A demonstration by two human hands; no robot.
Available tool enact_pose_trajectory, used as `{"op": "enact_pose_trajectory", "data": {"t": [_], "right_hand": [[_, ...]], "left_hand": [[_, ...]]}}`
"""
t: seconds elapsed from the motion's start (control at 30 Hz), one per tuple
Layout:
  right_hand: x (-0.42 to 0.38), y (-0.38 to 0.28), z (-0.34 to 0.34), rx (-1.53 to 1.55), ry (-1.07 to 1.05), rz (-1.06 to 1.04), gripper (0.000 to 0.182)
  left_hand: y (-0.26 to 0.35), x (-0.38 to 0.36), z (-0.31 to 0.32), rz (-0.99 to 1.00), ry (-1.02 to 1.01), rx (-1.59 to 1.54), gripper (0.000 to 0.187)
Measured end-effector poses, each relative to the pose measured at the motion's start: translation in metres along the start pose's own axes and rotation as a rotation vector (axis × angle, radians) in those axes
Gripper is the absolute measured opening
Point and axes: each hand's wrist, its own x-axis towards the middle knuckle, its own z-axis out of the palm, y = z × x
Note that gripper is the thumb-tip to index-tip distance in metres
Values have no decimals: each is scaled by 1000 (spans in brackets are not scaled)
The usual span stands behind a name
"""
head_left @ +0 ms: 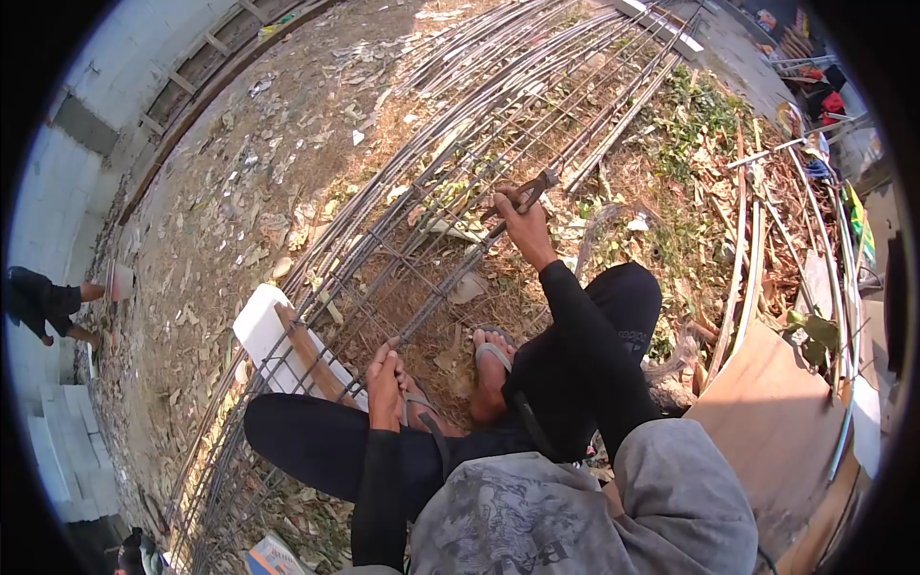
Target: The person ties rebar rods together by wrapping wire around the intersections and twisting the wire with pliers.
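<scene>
My right hand (522,226) is closed around the handles of rusty pincers (547,179), whose head points up and right. The pincers lie over the near edge of a long rebar cage (443,287), made of steel bars tied with crossing stirrups. My left hand (385,381) is closed beside the lower part of the cage, with the fingers pinched together close to a bar. Whatever is between those fingers is too small to make out. Under the cage, near my left hand, lie a white board (257,324) and a wooden piece (311,353).
Loose rebar (479,48) stretches away at the top, near a white beam (661,27). A plywood sheet (767,412) and long poles (752,249) lie at the right. Another person (48,305) holds a pail (120,282) by the block wall (67,192). Dry leaves cover the ground.
</scene>
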Motion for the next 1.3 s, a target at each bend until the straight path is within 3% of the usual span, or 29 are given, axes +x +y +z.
{"op": "enact_pose_trajectory", "data": {"t": [0.13, 0.17, 0.2, 0.23, 0.27, 0.3, 0.33, 0.4, 0.43, 0.47, 0.53, 0.6, 0.7, 0.8, 0.9, 1.03, 1.13, 1.23, 1.3], "right_hand": [[20, 26, -23, -182, -52, 199, 37], [23, 55, -25, -207, -37, 114, 43], [24, 69, -25, -230, -9, 209, 48], [16, 34, -28, -428, -61, 259, 53], [14, 28, -31, -397, -91, 330, 53], [18, 77, -35, -380, -37, 141, 58], [8, 78, -28, -525, 75, 50, 68], [-17, 34, -21, -891, -9, 190, 72], [-38, 5, -13, -876, 55, 120, 64], [-60, -14, -3, -849, 125, -130, 51], [-103, -41, 14, -708, -265, -17, 45], [-148, -43, 30, -529, -645, 377, 42], [-186, -26, 34, 169, -480, 568, 43], [-188, -36, 27, 208, -480, 627, 42], [-195, -29, 23, 488, -462, 740, 39], [-195, -42, 28, 842, -335, 845, 36], [-198, -56, 36, 766, -373, 826, 27], [-189, -61, 45, 649, -333, 761, 27], [-186, -71, 48, 486, -302, 717, 28]], "left_hand": [[-13, 0, 2, -52, -15, 60, 38], [-13, -1, 7, -60, -18, 74, 38], [-12, -1, 13, -57, -20, 87, 38], [-14, -1, 17, -50, 5, 119, 37], [-23, 3, 15, -17, -19, 131, 36], [-26, 3, 17, -36, -9, 122, 36], [-33, 8, 17, -24, -13, 120, 36], [-42, 14, 26, -15, -21, 126, 36], [-44, 14, 35, -5, -24, 89, 34], [-43, 13, 45, -3, -21, 53, 33], [-38, 13, 68, -11, -22, 107, 31], [-42, 13, 86, 6, -64, 160, 28], [-49, 10, 97, 39, -186, 165, 26], [-59, 10, 93, -79, -226, 136, 25], [-42, -9, 85, -392, -333, -70, 21], [-8, -34, 87, -495, -471, -502, 24], [-21, -42, 82, -565, -566, -718, 23], [-7, -51, 98, -428, -280, -509, 19], [-43, -35, 96, -6, -223, -122, 20]]}}
